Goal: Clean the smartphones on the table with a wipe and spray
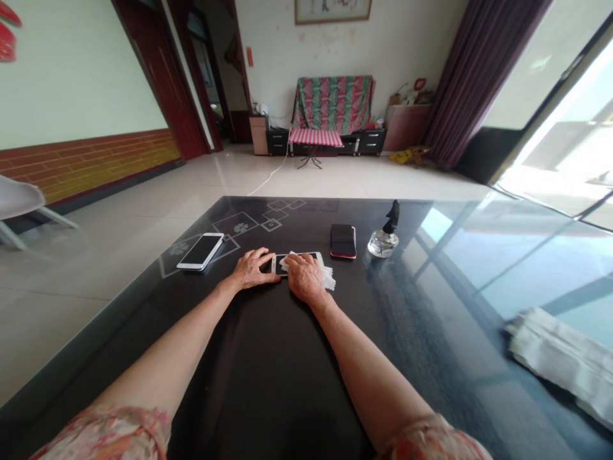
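A white-framed smartphone (280,268) lies flat and sideways on the dark glossy table (258,358). My left hand (251,268) grips its left end, with the thumb at the near edge and the fingers at the far edge. A white wiping cloth (328,278) is pressed onto the phone's screen under my right hand (305,276), whose fingers are closed on it. Part of the cloth sticks out to the right of that hand. Most of the screen is covered by the hand and cloth.
Another white smartphone (202,250) lies to the left. Behind my right hand is a dark phone with a red edge (343,241), beside a clear spray bottle (383,243) with a black nozzle. A folded pale cloth (560,358) rests at the right.
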Tool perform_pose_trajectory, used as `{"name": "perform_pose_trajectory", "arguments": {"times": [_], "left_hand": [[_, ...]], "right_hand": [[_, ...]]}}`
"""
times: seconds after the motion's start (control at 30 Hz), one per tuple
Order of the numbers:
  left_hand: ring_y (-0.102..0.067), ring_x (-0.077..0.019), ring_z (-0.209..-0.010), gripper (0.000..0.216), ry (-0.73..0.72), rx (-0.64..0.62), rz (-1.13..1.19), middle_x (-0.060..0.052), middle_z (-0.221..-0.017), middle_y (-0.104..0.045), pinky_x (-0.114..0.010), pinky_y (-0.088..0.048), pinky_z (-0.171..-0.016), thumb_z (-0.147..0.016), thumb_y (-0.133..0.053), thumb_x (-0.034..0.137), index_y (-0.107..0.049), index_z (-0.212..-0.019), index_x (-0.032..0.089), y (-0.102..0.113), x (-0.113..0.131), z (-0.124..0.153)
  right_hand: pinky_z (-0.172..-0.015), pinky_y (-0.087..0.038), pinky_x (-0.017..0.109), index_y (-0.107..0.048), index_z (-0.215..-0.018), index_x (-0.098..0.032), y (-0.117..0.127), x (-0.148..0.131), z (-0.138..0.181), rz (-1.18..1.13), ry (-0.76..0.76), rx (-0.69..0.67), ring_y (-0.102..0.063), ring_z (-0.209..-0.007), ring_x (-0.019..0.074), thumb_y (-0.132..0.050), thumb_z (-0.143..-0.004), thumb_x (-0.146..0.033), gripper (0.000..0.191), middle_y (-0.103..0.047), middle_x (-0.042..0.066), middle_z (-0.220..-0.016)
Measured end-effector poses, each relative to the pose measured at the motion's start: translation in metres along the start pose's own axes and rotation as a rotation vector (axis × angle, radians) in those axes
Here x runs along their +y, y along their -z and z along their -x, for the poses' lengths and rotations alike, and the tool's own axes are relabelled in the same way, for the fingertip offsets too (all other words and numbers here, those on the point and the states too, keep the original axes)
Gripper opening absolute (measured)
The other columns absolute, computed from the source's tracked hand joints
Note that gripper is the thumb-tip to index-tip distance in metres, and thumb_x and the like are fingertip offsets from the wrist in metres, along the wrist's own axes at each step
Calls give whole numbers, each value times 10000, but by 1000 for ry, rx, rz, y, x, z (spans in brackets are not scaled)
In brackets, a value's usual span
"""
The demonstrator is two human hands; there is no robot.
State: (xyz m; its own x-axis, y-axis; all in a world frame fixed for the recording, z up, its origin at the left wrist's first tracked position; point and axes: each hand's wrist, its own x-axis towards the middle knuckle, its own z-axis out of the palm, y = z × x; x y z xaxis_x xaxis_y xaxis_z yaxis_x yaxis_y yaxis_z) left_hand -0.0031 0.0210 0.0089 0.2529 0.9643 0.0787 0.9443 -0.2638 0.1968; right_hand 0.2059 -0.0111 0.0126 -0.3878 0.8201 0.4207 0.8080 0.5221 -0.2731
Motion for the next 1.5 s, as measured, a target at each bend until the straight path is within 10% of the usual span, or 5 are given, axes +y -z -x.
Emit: {"name": "perform_pose_trajectory", "arguments": {"times": [0.53,1.03,1.5], "left_hand": [[-378,-354,-1333,728,-4,61,33,-7,-1481,-425,-501,-341,-1084,-691,-609,714,-526,-1344,402,-7,3,-2],[-354,-342,-1358,764,-10,49,20,7,-1501,-407,-473,-317,-1107,-686,-578,751,-509,-1363,403,-8,-4,-5],[-254,-379,-1413,886,36,-36,-1,-17,-1579,-283,-540,-272,-1109,-721,-514,754,-291,-1492,377,0,3,-4]], "right_hand": [[-935,-362,358,-623,-1189,-268,-8,-14,-7,53,17,-39,-474,-1121,225,-408,-946,-245,325,-591,12,-1316],[-948,-368,359,-640,-1163,-265,23,29,36,86,-130,27,-463,-1133,231,-418,-946,-245,311,-591,7,-1323],[-978,-350,373,-582,-1268,-280,27,24,33,54,86,-63,-457,-1187,207,-391,-967,-250,358,-540,-17,-1400]]}}
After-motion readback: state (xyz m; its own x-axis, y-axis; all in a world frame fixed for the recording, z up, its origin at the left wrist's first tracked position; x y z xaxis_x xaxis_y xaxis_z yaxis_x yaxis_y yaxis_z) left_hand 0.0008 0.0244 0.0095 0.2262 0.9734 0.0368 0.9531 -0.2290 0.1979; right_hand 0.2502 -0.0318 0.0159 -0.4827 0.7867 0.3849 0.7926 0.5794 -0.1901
